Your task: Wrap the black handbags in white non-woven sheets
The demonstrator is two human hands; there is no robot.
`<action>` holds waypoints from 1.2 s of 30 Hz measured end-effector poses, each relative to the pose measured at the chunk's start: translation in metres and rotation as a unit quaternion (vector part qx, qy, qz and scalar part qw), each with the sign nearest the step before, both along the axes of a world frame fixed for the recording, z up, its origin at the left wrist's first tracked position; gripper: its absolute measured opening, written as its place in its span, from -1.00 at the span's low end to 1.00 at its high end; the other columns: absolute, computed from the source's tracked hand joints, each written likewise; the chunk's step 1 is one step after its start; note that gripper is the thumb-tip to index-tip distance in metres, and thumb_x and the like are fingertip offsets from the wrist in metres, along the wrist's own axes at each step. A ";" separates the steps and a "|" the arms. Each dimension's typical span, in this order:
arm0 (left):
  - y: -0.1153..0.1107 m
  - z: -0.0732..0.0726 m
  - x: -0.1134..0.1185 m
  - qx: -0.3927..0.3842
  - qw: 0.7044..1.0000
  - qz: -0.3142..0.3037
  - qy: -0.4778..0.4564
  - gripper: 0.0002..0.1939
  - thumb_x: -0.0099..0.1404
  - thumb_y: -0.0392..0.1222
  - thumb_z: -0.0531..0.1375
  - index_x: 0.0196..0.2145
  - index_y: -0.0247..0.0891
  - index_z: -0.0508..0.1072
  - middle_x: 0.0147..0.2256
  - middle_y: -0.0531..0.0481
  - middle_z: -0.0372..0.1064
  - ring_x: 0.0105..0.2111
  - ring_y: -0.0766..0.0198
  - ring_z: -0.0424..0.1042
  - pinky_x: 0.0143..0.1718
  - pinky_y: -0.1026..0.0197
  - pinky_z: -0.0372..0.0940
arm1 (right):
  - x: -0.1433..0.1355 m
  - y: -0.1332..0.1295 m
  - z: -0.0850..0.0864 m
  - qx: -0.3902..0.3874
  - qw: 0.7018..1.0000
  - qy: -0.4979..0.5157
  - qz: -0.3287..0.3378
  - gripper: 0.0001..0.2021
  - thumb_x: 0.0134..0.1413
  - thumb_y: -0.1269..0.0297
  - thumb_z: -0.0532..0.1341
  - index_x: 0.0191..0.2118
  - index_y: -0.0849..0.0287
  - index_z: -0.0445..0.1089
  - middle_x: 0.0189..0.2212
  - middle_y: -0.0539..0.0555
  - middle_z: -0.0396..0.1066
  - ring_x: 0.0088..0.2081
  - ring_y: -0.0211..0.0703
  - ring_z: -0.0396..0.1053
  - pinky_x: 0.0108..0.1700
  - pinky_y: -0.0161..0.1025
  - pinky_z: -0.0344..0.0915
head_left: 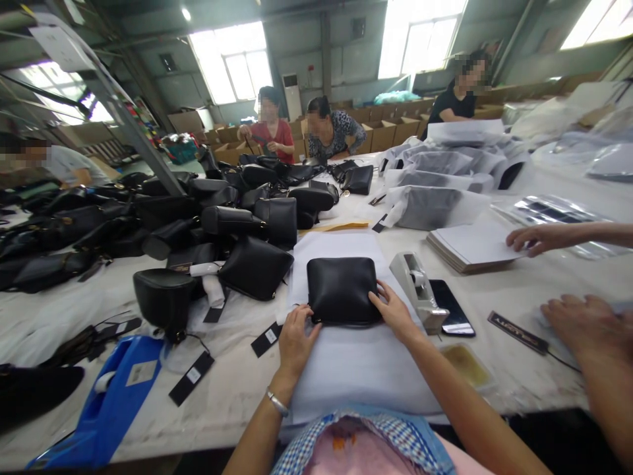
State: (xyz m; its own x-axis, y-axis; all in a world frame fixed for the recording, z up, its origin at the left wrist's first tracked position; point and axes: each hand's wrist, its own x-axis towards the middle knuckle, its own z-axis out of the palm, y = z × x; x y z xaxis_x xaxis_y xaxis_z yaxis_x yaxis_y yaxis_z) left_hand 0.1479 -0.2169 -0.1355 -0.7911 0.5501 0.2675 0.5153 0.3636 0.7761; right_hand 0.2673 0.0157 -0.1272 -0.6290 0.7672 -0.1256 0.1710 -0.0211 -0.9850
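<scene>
A small black leather bag [342, 290] lies on white tissue paper [366, 359] in front of me. My left hand [297, 335] grips its lower left corner. On the opposite side, my right hand [394, 309] holds the right edge, thumb on the front face and fingertips at the rim. A black hang tag [266, 339] with a white label rests just left of my left hand. Beside my right hand stand a grey tape dispenser [418, 290] and a dark phone [451, 309].
Many black bags [227, 221] crowd the left, near a blue tape dispenser [116, 396]. Tissue-wrapped bags [430, 206] are stacked at the back right. A co-worker's hand [537, 239] touches a stack of white sheets [472, 244]; another hand [586, 326] rests near a black tag [517, 332].
</scene>
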 end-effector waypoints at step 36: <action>0.055 -0.010 -0.021 -0.165 0.933 -0.153 0.280 -0.24 0.29 -0.10 0.25 0.35 0.00 0.02 0.38 -0.11 -0.10 0.37 -0.14 -0.13 0.22 -0.32 0.10 | 0.178 -0.002 0.008 0.585 0.748 -0.287 -0.126 -0.70 0.31 0.13 0.10 -0.11 0.13 0.54 0.21 0.14 0.31 0.32 0.19 0.05 0.30 0.24 0.01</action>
State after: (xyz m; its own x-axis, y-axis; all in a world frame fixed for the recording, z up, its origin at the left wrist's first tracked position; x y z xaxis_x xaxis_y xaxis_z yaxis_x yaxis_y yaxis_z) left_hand 0.1267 -0.1623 -0.1454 -0.3710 0.8524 0.3685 0.9251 0.3048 0.2263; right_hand 0.4453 0.0137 -0.1196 -0.5467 0.6474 0.5310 0.7079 0.6960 -0.1199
